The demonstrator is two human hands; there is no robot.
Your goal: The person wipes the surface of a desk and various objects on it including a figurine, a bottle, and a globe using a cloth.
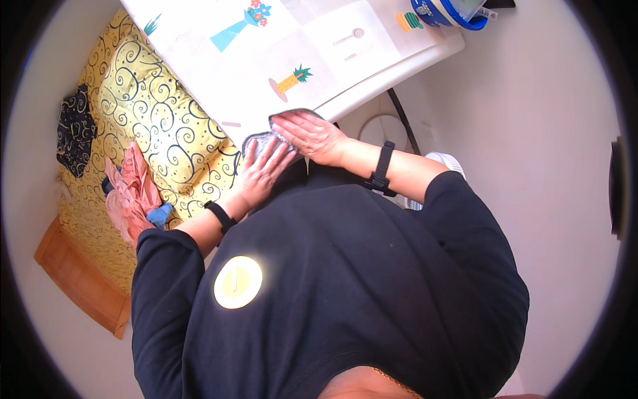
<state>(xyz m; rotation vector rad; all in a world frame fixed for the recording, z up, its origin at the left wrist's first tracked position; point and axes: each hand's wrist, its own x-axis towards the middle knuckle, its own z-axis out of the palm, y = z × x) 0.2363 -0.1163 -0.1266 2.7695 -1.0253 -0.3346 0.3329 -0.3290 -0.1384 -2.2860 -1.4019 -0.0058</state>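
My left hand (pixel 263 172) lies flat over a grey, shiny cloth (pixel 250 138) with a dark edging, at the near corner of the white table (pixel 229 95). Right beside it, my right hand (pixel 311 137) rests on another rounded part of this cloth, its fingers together and pointing left. Whether the cloth is one piece or two cannot be told. Both hands keep hold of it from above, and most of it is hidden under the palms and fingers. Thumbs and the cloth's underside are mostly out of sight.
A printed cover shows plant and vase pictures on the tabletop. At its far right corner stands a blue-and-white tub (pixel 441 14). Left of the table is a bed with a yellow patterned pillow (pixel 154 109), pink clothing (pixel 132 192) and a wooden board (pixel 84 279). A wall rises at right.
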